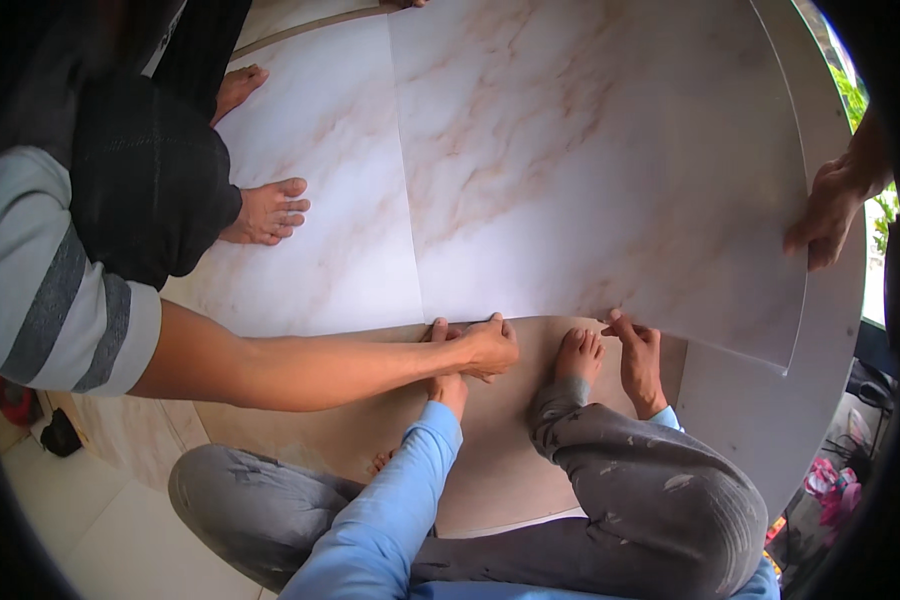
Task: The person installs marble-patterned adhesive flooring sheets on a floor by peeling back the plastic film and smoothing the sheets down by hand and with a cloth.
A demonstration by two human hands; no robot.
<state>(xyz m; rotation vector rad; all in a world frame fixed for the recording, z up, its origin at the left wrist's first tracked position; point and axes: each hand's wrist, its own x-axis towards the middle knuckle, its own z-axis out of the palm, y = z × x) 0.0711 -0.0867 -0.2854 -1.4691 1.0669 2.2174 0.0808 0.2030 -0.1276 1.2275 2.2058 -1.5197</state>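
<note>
Pinching, apparently, the near edge of a large marble-patterned sheet [610,170] with the right hand [640,358], with thumb and forefinger almost meeting and the other fingers curling under. Touching close by that same edge with the left hand [448,386], but not being able to tell how far open or whether gripping, because of a co-worker's forearm [350,372] crossing over it. Facing the sheet at 12 to 2 o'clock from the hands, with its near edge running roughly from 9 to 3 o'clock and its far end passing out of view, so leaving the long axis uncertain. Having the left hand nearer to the seam with the adjoining sheet [320,180], at 11 o'clock, and the right hand nearer to the free corner, at 3 o'clock. Seeing another person's hand [830,215] resting by the outer edge, at 2 o'clock from the right hand.
</note>
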